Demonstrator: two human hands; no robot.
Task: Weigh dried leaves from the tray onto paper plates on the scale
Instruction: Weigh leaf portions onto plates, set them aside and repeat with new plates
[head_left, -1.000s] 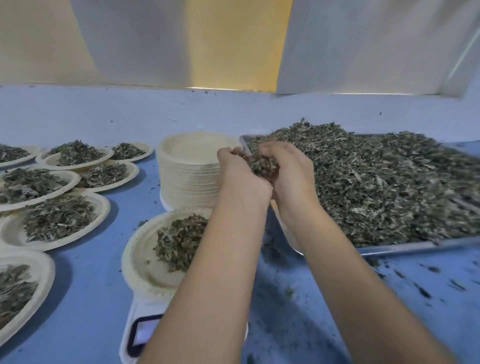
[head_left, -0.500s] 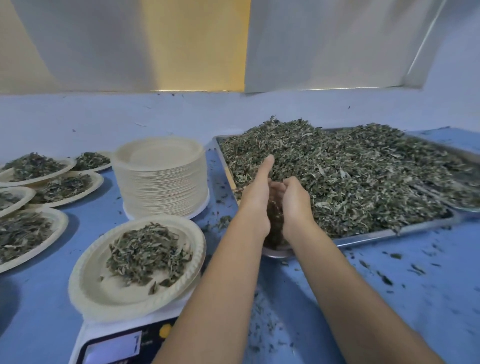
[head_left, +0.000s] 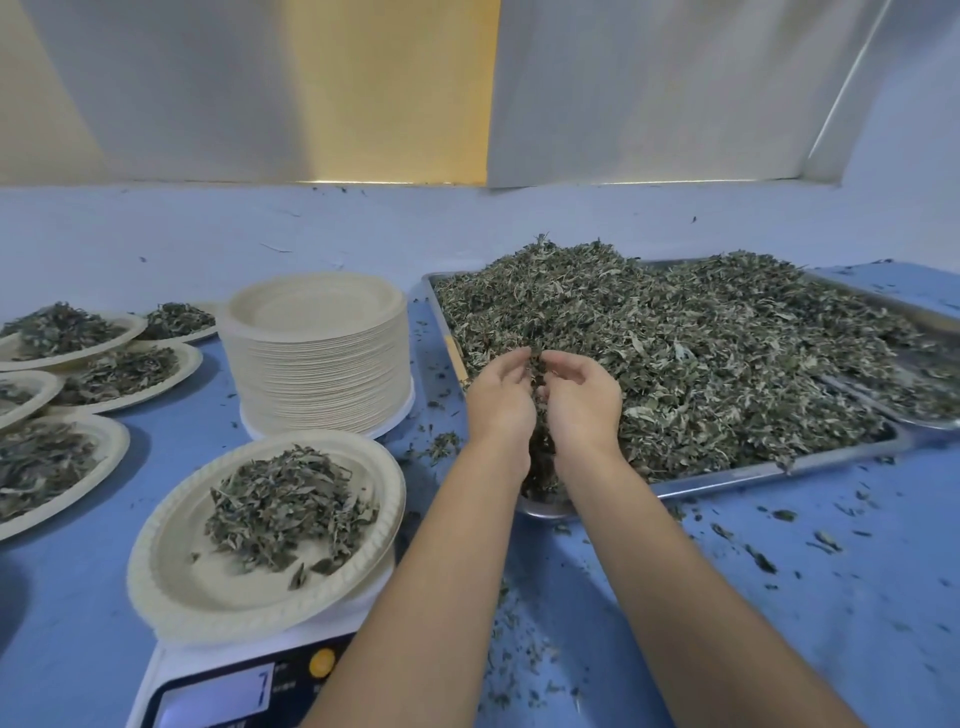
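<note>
Left hand (head_left: 500, 400) and right hand (head_left: 583, 401) have dropped into the tray (head_left: 753, 470), cupped together round dried leaves (head_left: 675, 353). Another scoop is judged due for the plate (head_left: 171, 587) on the scale (head_left: 218, 670).

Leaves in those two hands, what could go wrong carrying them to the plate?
The handful of leaves sits loosely between the left hand and right hand, so bits may drop onto the table, where crumbs lie scattered. The plate overhangs the scale; leaves dumped near its rim might tip it.
</note>
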